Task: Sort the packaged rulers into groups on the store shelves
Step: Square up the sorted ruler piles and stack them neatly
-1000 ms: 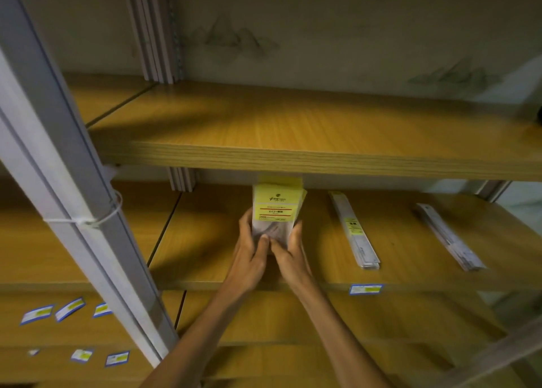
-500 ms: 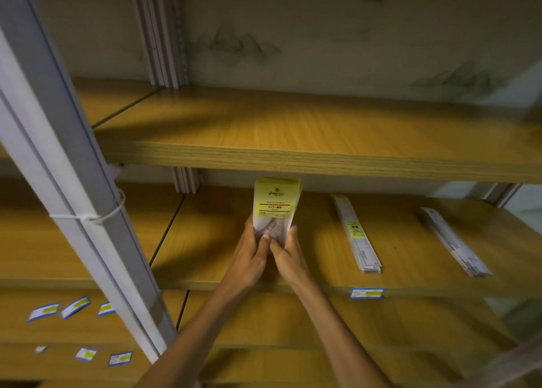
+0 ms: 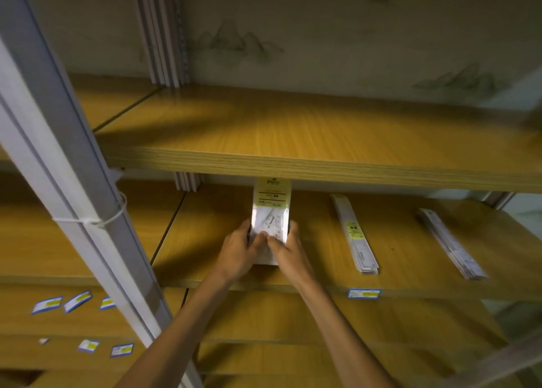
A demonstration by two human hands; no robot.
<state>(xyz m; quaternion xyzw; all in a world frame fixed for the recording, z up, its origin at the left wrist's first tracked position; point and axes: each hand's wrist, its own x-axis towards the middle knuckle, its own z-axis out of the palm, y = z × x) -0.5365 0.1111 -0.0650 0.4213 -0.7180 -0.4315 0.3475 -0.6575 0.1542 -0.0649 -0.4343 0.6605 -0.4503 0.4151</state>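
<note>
My left hand [image 3: 239, 250] and right hand [image 3: 289, 251] both grip the clear-wrapped pack of rulers with a yellow header card [image 3: 271, 211], thumbs pinching its face, on the middle wooden shelf [image 3: 205, 241]. Two slim ruler packs [image 3: 355, 233] [image 3: 448, 242] lie to its right.

Pack print: text on the yellow header of the ruler pack [image 3: 271, 211] is too small to read.
Pack base: hidden behind the left hand [image 3: 239, 251] and right hand [image 3: 289, 251].
Forearms: cut off by the frame's edge at 6 o'clock.
Price tag [image 3: 364, 293]: blurred, unreadable.
Far ruler bundle [image 3: 451, 244], at 3 o'clock: blurred, count unclear.
</note>
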